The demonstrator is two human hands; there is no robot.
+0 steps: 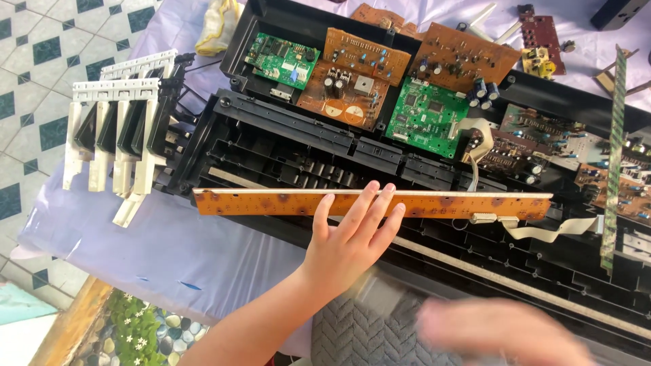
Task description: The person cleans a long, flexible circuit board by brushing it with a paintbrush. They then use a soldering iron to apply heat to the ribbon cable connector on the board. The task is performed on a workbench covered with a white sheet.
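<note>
The long, narrow orange-brown circuit board strip (373, 203) lies lengthways across the open black plastic keyboard chassis (271, 146), near its front edge, tilted a little so its right end sits lower. I see my left hand (349, 240) laid flat on it with fingers spread and straight, fingertips (369, 192) pressing on the strip's middle, gripping nothing. My right hand (498, 332) is a motion blur at the lower right, over the chassis's front edge; I cannot tell whether it is open or closed. At the strip's right end a grey flat ribbon cable (553, 230) curls away from a small white connector (483, 218).

Deeper in the chassis, toward its back edge, sit a small green circuit board (281, 59), a larger green circuit board (427, 108), and several brown boards (356, 64) studded with dark capacitors. A thin green board strip (615, 149) stands on edge at the right side. Off the chassis's left end, a block of white and black piano keys (115, 129) rests on the lavender plastic table cover (163, 244), near its left edge. A yellowish crumpled cloth (217, 27) lies at the cover's back left. A grey knitted garment (359, 335) shows below my left wrist
</note>
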